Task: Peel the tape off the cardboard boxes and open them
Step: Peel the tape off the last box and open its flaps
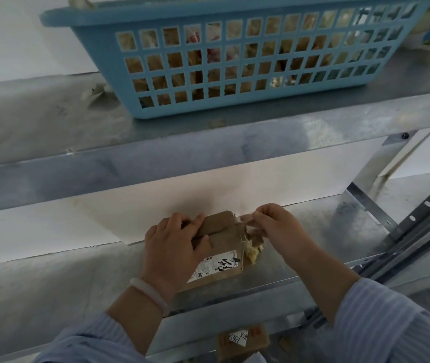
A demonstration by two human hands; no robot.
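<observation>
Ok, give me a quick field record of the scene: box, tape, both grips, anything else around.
box: on shelf, label facing near side
tape: partly peeled at box's right end
left grip: holds box top
right grip: pinches tape above box's right end
basket: blue, on upper shelf
second box: lower down, white labels

Brown box [219,247], blue basket [234,61], pale-striped sleeves [381,323].

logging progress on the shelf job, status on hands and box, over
Left hand grips cardboard box on the shelf. Right hand pinches tape, strip partly peeled off the box's right end. Nothing blocking the hands.
</observation>
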